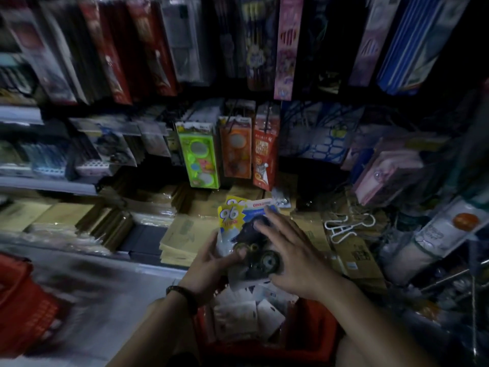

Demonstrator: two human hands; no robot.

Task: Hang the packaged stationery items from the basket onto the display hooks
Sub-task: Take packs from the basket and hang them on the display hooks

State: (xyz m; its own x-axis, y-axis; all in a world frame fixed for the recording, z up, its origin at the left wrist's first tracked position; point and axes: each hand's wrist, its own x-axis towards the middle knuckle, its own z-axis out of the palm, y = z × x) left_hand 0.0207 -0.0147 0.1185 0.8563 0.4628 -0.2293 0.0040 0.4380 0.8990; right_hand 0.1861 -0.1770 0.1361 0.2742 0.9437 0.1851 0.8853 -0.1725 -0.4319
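Okay, your left hand (211, 258) pinched the pack (235, 231) low, right hand (293, 255) splayed flat on it; it looked light and floppy, header card (232, 213) seemed the firmer hold.

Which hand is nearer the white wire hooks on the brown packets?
Right. The right hand is just left of the white wire hooks; the left hand is farther left.

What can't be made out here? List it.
Head view, print on the packet: right hand covers much, blur smears the rest.
Head view, basket contents: dim, partly under the left hand and packet.
Head view, hooks: any free one lost in darkness and blur.
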